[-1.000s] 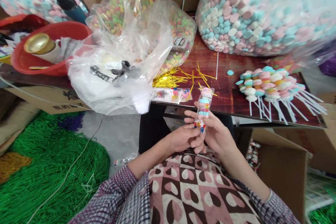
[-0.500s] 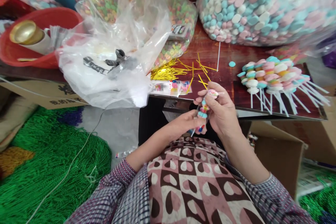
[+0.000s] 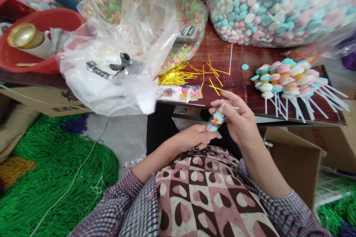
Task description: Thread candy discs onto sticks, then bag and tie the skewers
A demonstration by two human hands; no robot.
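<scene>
A candy skewer (image 3: 216,120) in a clear plastic sleeve is held between both hands, just in front of the table edge. Blue, pink and yellow-orange pieces show through the plastic. My left hand (image 3: 196,136) is closed around its lower end, where the stick is hidden. At the upper end, the thumb and fingers of my right hand (image 3: 239,118) pinch the sleeve. Gold twist ties (image 3: 213,77) lie on the table beyond, beside printed plastic sleeves (image 3: 180,92). Several candy skewers (image 3: 290,77) with white sticks lie piled on the right.
Big bags of marshmallows (image 3: 258,11) and coloured candy rings (image 3: 189,11) stand at the back of the table (image 3: 239,92). A crumpled clear bag (image 3: 116,81) and a red basin (image 3: 63,18) are on the left. An open cardboard box (image 3: 294,170) sits below right; green strands (image 3: 69,177) cover the floor left.
My right hand has shifted slightly right and down along the sleeve's upper end. My left hand has closed over the lower end, covering the sleeve's printed part and the stick.
</scene>
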